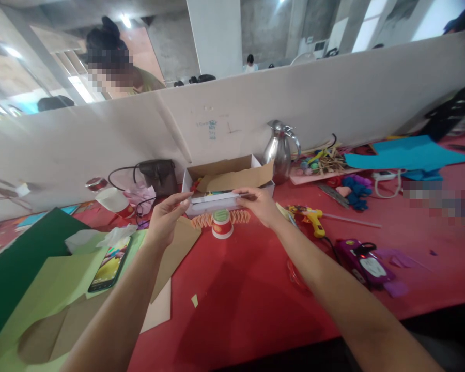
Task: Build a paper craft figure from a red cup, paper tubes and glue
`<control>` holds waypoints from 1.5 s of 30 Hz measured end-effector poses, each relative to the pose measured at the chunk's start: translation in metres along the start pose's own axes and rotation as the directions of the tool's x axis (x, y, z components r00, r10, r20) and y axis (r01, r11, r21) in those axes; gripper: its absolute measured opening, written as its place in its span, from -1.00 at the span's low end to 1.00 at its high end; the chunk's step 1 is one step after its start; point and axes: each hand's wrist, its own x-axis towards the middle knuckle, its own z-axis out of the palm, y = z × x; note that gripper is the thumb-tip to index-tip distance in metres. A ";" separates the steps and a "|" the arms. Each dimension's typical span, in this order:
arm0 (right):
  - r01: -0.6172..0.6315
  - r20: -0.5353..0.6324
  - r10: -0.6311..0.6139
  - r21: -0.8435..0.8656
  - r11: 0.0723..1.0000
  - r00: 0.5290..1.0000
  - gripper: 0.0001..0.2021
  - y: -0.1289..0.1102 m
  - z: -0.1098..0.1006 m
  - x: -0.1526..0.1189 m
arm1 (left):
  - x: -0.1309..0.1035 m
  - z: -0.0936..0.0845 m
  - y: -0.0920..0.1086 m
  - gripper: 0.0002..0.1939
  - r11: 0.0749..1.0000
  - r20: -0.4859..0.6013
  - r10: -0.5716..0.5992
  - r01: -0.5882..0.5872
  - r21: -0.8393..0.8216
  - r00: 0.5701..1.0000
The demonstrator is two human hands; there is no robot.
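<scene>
A narrow white strip [214,198] of paper or card spans the gap between my two hands, in front of an open white box [232,167]. Whether the strip belongs to the box's front edge, I cannot tell. My left hand [167,216] pinches its left end between thumb and fingers. At the right end, my right hand [259,204] is closed on it, fingers bent. Just below stands a small red and white paper cup [222,230] with a green striped top and orange pleated paper strips [240,217] spreading from both sides.
To the right lie a yellow glue gun [313,219] and a purple power strip [364,262]. A metal jug [279,150] stands behind. On the left are a phone [110,263], coloured card [62,279] and a dark bag [159,175]. A person [112,57] is beyond the partition.
</scene>
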 end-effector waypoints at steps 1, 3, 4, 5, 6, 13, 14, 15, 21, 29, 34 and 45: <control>-0.001 0.000 0.001 -0.001 1.000 1.000 -0.73 0.000 0.000 0.000 | 0.000 0.000 -0.001 -0.62 1.000 -0.002 -0.012 0.012 -0.006 1.000; -0.002 0.000 0.002 -0.003 1.000 1.000 -0.74 0.001 0.000 0.000 | -0.001 0.000 -0.004 -0.61 0.999 0.002 -0.031 0.031 -0.015 1.000; -0.002 0.000 0.002 -0.003 1.000 1.000 -0.74 0.001 0.000 0.000 | -0.002 0.000 -0.004 -0.61 0.999 0.009 -0.034 0.034 -0.016 0.999; -0.001 -0.001 0.001 -0.005 1.000 1.000 -0.74 0.001 0.000 0.001 | -0.002 0.001 -0.004 -0.60 0.999 0.024 -0.033 0.034 -0.014 0.999; 0.002 -0.003 -0.002 -0.008 1.000 1.000 -0.74 0.001 0.000 0.001 | -0.003 0.001 -0.003 -0.57 1.000 0.048 -0.030 0.030 -0.009 0.998; 0.168 0.011 -0.169 -0.171 0.971 0.986 -0.79 -0.032 0.004 -0.008 | -0.017 0.013 0.044 -0.32 0.755 0.205 0.326 -0.384 0.532 0.923; 0.238 0.052 -0.233 -0.225 0.945 0.971 -0.80 -0.040 0.008 -0.011 | -0.021 0.017 0.053 -0.34 0.630 0.235 0.374 -0.432 0.646 0.897; 0.308 0.103 -0.291 -0.265 0.914 0.951 -0.81 -0.048 0.011 -0.015 | -0.025 0.020 0.061 -0.35 0.521 0.270 0.380 -0.446 0.728 0.885; 0.345 0.221 -0.292 -0.260 0.902 0.930 -0.56 -0.066 0.026 -0.036 | -0.046 0.026 0.060 -0.59 0.496 0.014 0.158 -0.092 0.863 0.987; 0.101 0.177 0.032 -0.695 0.712 0.984 -0.19 -0.011 0.015 -0.029 | -0.096 0.020 -0.034 -0.61 0.971 -0.150 -0.234 0.225 -0.074 0.961; 0.098 0.203 0.099 -0.773 0.627 0.974 -0.04 0.000 0.026 -0.012 | -0.111 0.017 -0.054 -0.72 0.949 0.279 -0.024 -0.066 0.308 0.960; 0.098 0.213 0.142 -0.819 0.565 0.967 -0.16 0.001 0.037 -0.004 | -0.110 0.024 -0.072 -0.59 0.826 0.422 -0.042 -0.206 0.525 0.906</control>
